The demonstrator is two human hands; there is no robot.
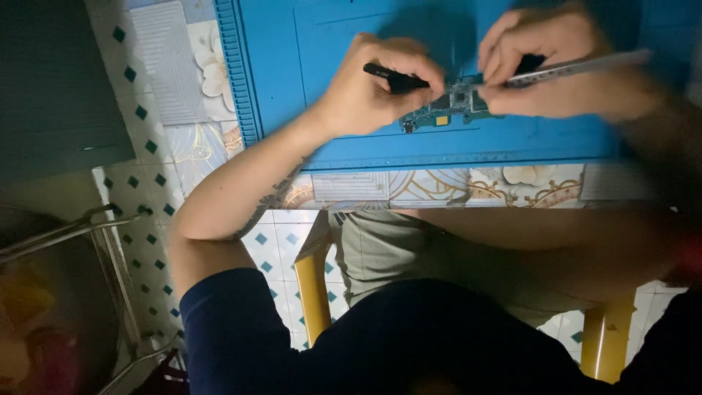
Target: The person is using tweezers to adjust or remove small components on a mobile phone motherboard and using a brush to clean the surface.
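Seat: a yellow chair [313, 289] under the person, over a tiled floor [139, 110].
Table edge: a flowered cloth [439, 186] shows below a blue mat [292, 44].
Circuit board: lies flat on the mat [450, 110], between both hands.
Left hand: fingers [373, 91] closed around a black tool [391, 75], resting against the board.
Right hand: fingers [545, 62] pinched on a metal tool [585, 67], its tip at the board.

You're at a home repair bench: a blue silicone work mat [307, 110] covers a floral-clothed table [439, 186], a yellow plastic chair [314, 292] stands on the diamond-patterned floor tiles [146, 168].
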